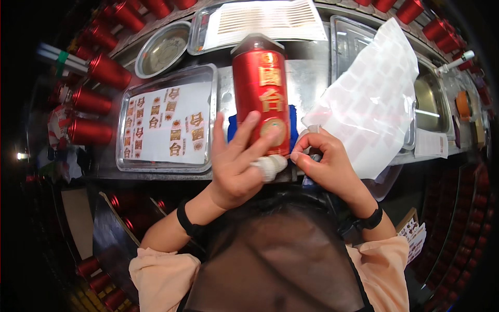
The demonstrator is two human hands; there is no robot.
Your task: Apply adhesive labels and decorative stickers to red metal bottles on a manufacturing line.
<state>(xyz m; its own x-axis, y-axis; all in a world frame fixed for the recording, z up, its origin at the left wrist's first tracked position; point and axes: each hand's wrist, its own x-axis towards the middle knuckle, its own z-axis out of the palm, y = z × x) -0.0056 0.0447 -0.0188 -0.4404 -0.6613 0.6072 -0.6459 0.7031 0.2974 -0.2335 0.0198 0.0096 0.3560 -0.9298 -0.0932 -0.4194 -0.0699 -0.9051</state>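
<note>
Trays (214, 104) line the metal worktop (310, 86) around a red bottle (260, 78), canisters (129, 17) beyond.

Ahead of you, a round metal bowl (147, 48) is sitting toward the far left corner of the worktop (307, 78), and a tray (194, 43) is holding a white, brown-lined sheet (260, 21) along the far edge. Near the right edge, a metal basin (431, 112) is sitting beside an orange roll (462, 104).

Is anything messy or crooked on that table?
Yes, the big white sheet looks crooked: it slants over the right tray and pokes past the table's front edge, while the printed sheet lies inside the left tray.
</note>
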